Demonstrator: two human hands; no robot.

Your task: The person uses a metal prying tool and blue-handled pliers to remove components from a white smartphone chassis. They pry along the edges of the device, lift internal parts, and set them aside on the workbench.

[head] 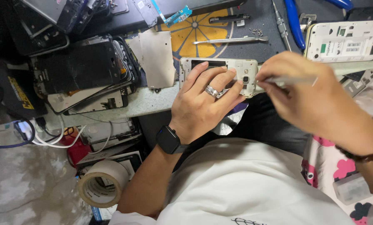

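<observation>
Worktop (153, 102), pale edge, with a dark mat bearing an orange sunburst: it carries all items listed below except the tape.

Stack of dismantled dark phones (86, 75), at my left on the worktop, overlapping and tilted.

White phone body (345, 41), back cover off, at far right on the worktop, well apart from my work.

My right hand (315, 98), blurred, clenched round a thin light-coloured tool (292, 79); the tool's tip meets the frame's right end.

My left hand (205, 102), ringed, watch on the wrist, fingers spread flat over the frame and pinning it; it grasps nothing else.

Silver phone frame (236, 66), opened, camera side up, lying at the near edge of the worktop under my left hand.

Roll of beige tape (103, 183), below the worktop at lower left.

Bare metal plate (157, 58), just beside the frame's left end.

Blue-handled pliers (294, 23), at the top, near the white phone body.

Metal spudger (230, 40), lying across the sunburst, beyond the frame.

Loose screws (258, 31), small cluster near the spudger's right end; I cannot tell the count.
</observation>
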